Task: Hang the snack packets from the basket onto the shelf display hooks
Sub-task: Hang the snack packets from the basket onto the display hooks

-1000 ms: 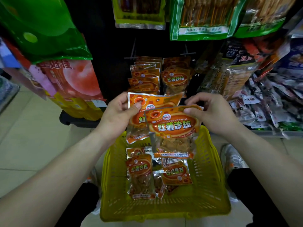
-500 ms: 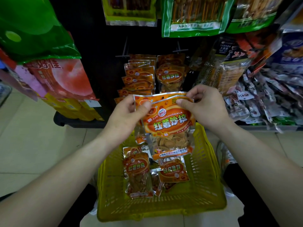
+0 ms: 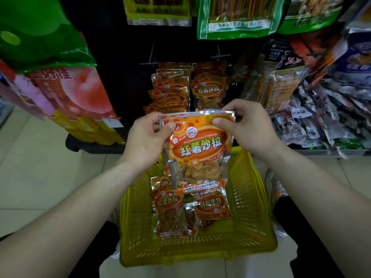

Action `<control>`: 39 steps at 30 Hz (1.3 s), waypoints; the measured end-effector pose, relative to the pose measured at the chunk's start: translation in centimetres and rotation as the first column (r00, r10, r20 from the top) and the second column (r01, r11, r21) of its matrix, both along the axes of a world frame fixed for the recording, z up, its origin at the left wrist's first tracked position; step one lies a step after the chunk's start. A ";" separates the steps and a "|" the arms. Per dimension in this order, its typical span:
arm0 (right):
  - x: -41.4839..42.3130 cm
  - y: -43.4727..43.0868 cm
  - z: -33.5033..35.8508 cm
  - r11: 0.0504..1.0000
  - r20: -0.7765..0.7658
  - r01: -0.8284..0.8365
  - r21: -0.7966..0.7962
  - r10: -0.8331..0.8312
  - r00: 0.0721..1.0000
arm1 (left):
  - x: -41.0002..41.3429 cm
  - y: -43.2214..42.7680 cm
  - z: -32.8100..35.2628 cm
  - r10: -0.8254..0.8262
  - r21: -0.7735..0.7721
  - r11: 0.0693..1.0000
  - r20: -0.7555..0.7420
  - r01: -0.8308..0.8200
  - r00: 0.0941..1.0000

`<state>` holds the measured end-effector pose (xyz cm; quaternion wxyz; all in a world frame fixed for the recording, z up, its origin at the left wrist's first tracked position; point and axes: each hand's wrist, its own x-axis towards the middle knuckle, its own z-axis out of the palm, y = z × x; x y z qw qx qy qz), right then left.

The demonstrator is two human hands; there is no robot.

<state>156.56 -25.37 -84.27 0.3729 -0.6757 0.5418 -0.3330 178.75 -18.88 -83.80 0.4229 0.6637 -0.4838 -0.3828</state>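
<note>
A: From the head view, what is held, and how?

B: The left hand (image 3: 146, 137) and the right hand (image 3: 247, 129) each pinch a top corner of the orange foil-edged snack packets (image 3: 198, 149), thumbs in front, fingers behind; two silver top edges show, so it is at least two packets stacked; they hang above the yellow plastic mesh basket (image 3: 251, 207), just in front of the display.

A: So where is the trouble?

B: First, the stack; I cannot see the hang holes at all, and I'd judge they may not line up; if only one packet catches the hook, the other could slip down into the basket, or past its rim onto the tiled floor (image 3: 40, 167).

A: And the hooks themselves?

B: Two thin metal display hooks (image 3: 219, 56) carry matching packets; the left row of hanging packets (image 3: 170, 91) fans well forward and looks crowded, its nearest one just behind the held stack; pushing more on there could knock the front ones off; the right row (image 3: 207, 87) looks shorter, so probably the safer choice; both hook tips are hidden behind the packets, so the aiming will be partly blind.

A: And in the basket?

B: Several loose packets (image 3: 169, 207) lie on its bottom; the job looks far from done; letting go with both hands before the hook bears the weight would drop the lot.
</note>
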 end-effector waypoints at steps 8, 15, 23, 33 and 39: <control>-0.4 -0.2 0.7 0.991 0.124 -0.089 0.102 0.076 0.989 | 0.7 -0.3 0.1 0.010 -0.001 1.000 0.008 -0.010 1.000; -0.4 -0.2 0.8 0.972 0.137 -0.146 0.186 0.122 0.983 | 1.1 -0.4 0.4 -0.001 -0.031 1.000 0.028 0.002 1.000; -0.5 -0.1 0.9 0.974 0.102 -0.121 0.192 0.102 0.989 | 1.1 -0.5 0.0 -0.008 0.003 1.000 0.031 0.008 0.999; -0.6 -0.3 0.8 0.978 0.075 -0.111 0.177 0.099 0.992 | 0.9 -0.5 -0.1 -0.010 0.006 1.000 0.066 0.009 0.998; -0.8 -0.5 0.3 0.980 0.007 -0.137 0.147 0.138 0.990 | 0.8 -0.5 -0.2 -0.020 -0.015 1.000 0.101 0.022 0.995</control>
